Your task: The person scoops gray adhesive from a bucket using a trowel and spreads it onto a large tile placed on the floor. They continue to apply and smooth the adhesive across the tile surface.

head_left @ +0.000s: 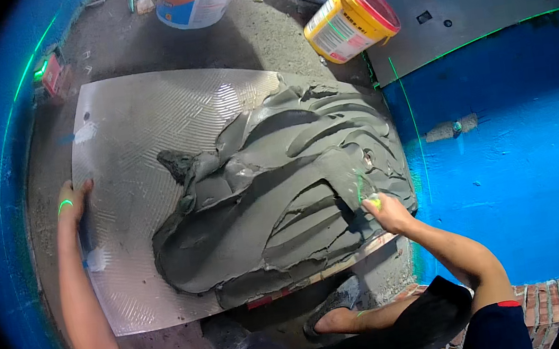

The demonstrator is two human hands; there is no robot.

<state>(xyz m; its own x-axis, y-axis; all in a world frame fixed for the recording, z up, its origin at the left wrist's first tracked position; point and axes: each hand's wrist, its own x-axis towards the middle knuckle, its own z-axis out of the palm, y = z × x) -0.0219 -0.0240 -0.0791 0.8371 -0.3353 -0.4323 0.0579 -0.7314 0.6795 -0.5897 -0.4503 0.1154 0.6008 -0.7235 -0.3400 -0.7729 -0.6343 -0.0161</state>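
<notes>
A large tile lies with its ridged grey back facing up. Thick grey tile adhesive covers its middle and right side in uneven swirls. At the tile's left edge, my left hand grips the rim, thumb on top, with the fingers partly hidden. My right hand is closed around the yellow-green handle of a trowel. The trowel's blade rests in the adhesive at the right and is smeared with it, so its outline is hard to make out.
A red-and-white bucket and a yellow bucket with a red lid stand beyond the tile. A red laser level sits by the left blue wall. Another blue wall borders the right. My shod foot is near the tile's front edge.
</notes>
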